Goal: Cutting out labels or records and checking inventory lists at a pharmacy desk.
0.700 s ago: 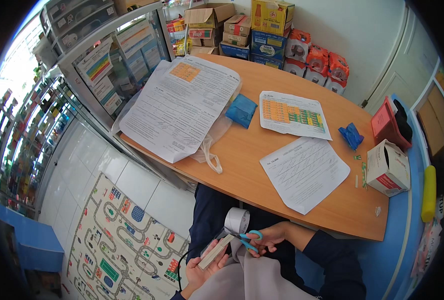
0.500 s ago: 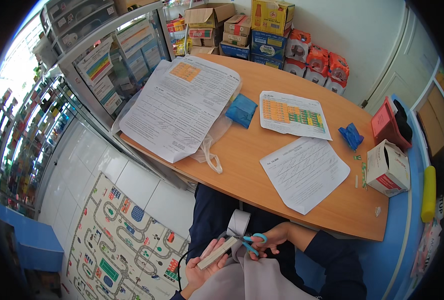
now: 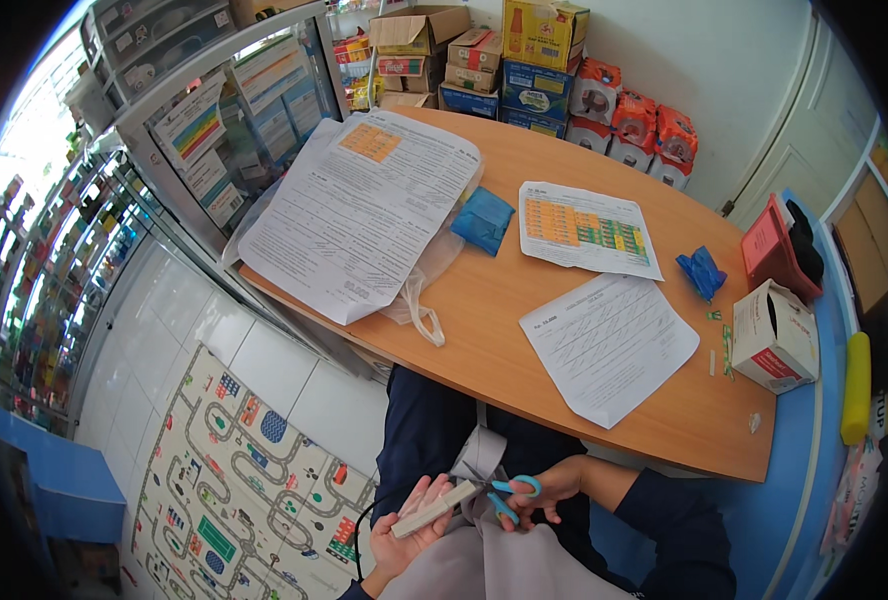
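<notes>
In my left hand (image 3: 416, 518), a pale, narrow flat bar (image 3: 436, 508) lies across the palm and fingers; its kind I cannot make out. My right hand (image 3: 549, 492) grips scissors (image 3: 512, 489) with blue handles, their loops apart. The blades are beside the bar's far end and a wide whitish band (image 3: 482, 448), which hangs curved over my lap. Whether the band joins the bar is hidden. Both hands are low over my lap, short of the table's near edge.
On the wooden table (image 3: 464, 375) lie printed sheets (image 3: 614, 350), a card with orange and green strips (image 3: 589, 230), blue packets (image 3: 483, 221) and a plastic bag (image 3: 419, 305). A white-red box (image 3: 776, 335) stands at the right. Cartons (image 3: 539, 90) are stacked behind.
The whitish band has sagged and turned near the scissors. The scissors have shifted slightly, and their handle loops look further apart. My left hand with the bar has barely moved.
</notes>
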